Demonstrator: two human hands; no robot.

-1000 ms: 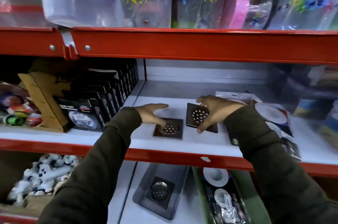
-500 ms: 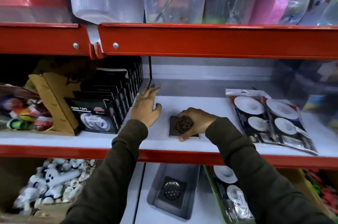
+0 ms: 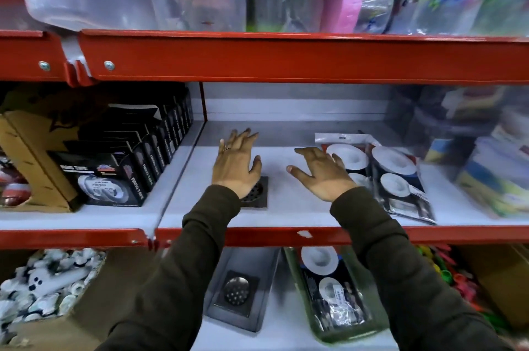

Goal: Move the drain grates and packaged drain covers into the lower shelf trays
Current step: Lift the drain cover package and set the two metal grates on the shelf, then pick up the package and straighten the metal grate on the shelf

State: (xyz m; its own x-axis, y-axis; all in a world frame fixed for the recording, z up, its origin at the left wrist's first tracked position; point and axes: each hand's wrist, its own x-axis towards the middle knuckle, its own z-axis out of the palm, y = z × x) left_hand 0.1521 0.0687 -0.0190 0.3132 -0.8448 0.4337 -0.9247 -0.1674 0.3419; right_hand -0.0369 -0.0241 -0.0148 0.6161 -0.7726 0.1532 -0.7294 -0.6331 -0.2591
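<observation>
Under your left wrist the drain grate (image 3: pixel 257 193) looks like dark, dull metal, perforated. Right of it, the packaged drain covers (image 3: pixel 395 176) wear glossy clear plastic. The shelf (image 3: pixel 286 204) below it is smooth, matt white with a glossy red painted metal edge (image 3: pixel 257 236)

On the middle shelf (image 3: pixel 286 216), one drain grate (image 3: pixel 257 193) lies left of centre (partly under the left hand (image 3: pixel 234 164)), and the packaged drain covers (image 3: pixel 400 178) lie to the right, beside the right hand (image 3: pixel 323 176). Boxes of tape (image 3: pixel 114 173) stand at the far left. On the shelf below, a tray (image 3: pixel 257 264) holds another grate (image 3: pixel 236 290), and just right of it a second tray (image 3: pixel 378 322) holds packaged covers (image 3: pixel 329 287).
</observation>
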